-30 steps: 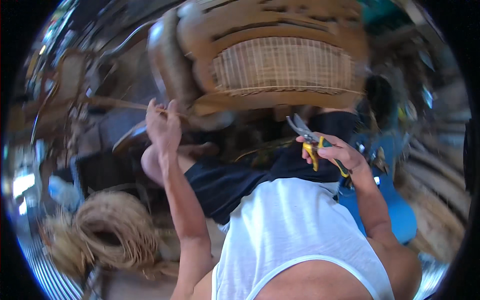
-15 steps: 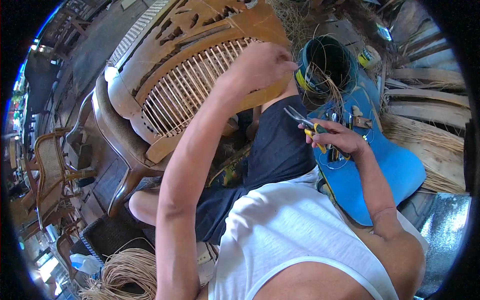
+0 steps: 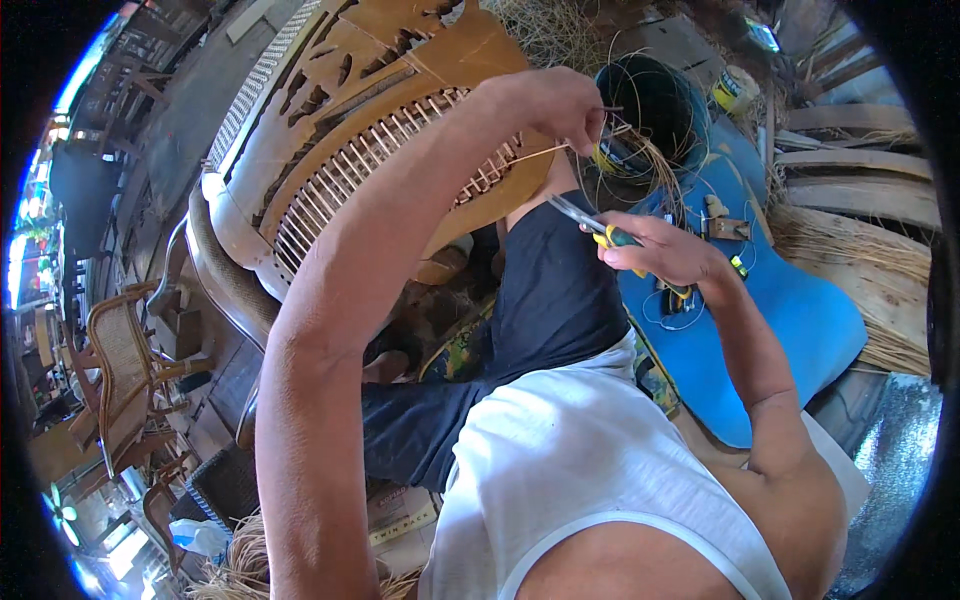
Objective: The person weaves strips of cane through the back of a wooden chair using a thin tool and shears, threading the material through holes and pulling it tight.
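A carved wooden chair back (image 3: 505, 55) lies tilted before me. Rows of pale cane strands (image 3: 365, 155) are strung across its oval opening. Just off its right edge, my left hand (image 3: 565, 108) is closed in a pinch, with a thin cane strand (image 3: 540, 156) running from the frame's rim to the fingers. My right hand (image 3: 665, 250) holds long-nose pliers (image 3: 575, 212) by yellow-and-green handles, above my thigh. Their jaws point toward the frame without touching it and look closed. My left forearm hides part of the cane rows.
A dark green bucket (image 3: 690, 110) with loose cane strands stands beyond my hands. Right of me is a blue board (image 3: 790, 320) with small tools and wire on it. Curved wooden pieces (image 3: 850, 160) lie at the far right; a cane-backed chair (image 3: 125, 350) stands at the left.
My left hand has moved right, drawing a strand out from the frame. The pliers have shifted slightly left and up, and their jaws have closed. The chair back sits further left in view.
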A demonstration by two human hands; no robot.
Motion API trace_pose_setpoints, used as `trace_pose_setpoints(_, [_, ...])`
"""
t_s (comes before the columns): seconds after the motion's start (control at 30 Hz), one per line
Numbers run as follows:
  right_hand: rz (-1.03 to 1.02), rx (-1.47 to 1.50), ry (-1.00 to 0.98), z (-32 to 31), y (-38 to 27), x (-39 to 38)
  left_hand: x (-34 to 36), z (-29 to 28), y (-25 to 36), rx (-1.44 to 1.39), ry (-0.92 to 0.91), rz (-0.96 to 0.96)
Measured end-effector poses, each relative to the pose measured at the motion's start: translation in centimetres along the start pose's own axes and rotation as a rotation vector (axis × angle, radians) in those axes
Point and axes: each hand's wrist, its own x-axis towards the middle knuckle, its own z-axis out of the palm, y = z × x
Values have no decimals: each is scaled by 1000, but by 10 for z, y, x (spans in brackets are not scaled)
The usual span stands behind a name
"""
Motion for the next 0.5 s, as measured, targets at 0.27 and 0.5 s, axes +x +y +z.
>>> trace_pose_setpoints(0.27, [-104, -59, 200, -6, 14, 31, 5, 4, -5, -137, 91, -3])
trace_pose_setpoints(0.5, [11, -13, 187, 14, -13, 5, -12, 9, -11, -202, 197, -30])
